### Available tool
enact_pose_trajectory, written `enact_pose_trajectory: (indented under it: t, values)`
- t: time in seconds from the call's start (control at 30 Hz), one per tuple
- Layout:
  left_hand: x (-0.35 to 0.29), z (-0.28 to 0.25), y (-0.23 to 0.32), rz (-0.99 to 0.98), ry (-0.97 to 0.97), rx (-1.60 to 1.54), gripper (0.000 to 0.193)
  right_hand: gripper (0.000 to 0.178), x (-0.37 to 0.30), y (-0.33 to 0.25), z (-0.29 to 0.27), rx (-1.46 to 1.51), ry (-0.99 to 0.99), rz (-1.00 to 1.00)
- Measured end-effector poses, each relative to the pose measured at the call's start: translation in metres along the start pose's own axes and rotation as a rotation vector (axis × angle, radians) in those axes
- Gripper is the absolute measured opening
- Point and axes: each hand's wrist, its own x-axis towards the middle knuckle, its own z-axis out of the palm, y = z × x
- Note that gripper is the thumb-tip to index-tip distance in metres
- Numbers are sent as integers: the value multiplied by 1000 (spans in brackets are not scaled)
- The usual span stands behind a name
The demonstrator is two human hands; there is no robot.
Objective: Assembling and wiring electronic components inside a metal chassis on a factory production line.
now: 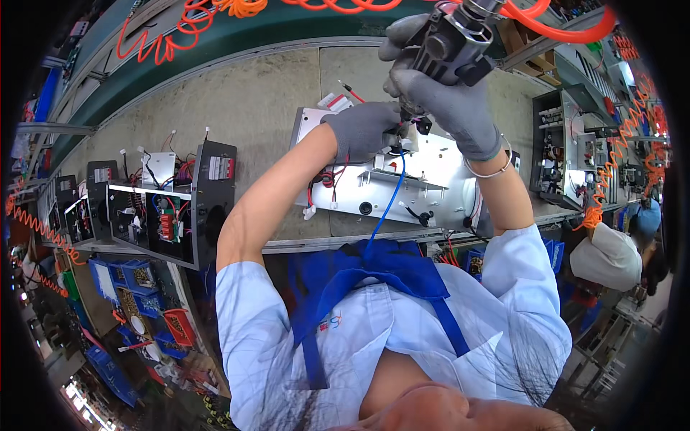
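Observation:
My right hand [454, 113], in a grey glove, wraps round a black and silver air tool [451, 49]. The tool's lower end points down at a bright metal panel [345, 188], where my fingers and small dark parts hide its tip. Close beside that tip, the gloved fingers of my left hand [365, 131] are closed over a small part that I cannot make out. From under the hands a blue wire [390, 200] runs down toward my apron. Red and black leads with white plugs [310, 212] hang on the panel's left side.
Opened dark-framed units with circuit boards [169, 219] stand on the bench at left; another opened unit [564, 147] is at right. Coiled orange-red hoses [194, 25] hang overhead. Blue bins [140, 276] of small parts sit lower left. A person [609, 257] is at the far right.

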Motion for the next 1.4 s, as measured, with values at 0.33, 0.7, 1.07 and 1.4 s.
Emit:
enact_pose_trajectory:
  t: [0.33,0.7,1.07,1.4]
  values:
    - [9,10,-16,45,8,-1,20,32,15,-1,6,-125,32,198]
    - [6,2,-9,47,-38,100,21,36,16,2,22,33,109,195]
    - [0,-10,-6,14,-121,28,33,42,-15,12,16,50,160,82]
    - [-9,-16,11,-125,-111,-71,43,37,-6,8,24,50,94,72]
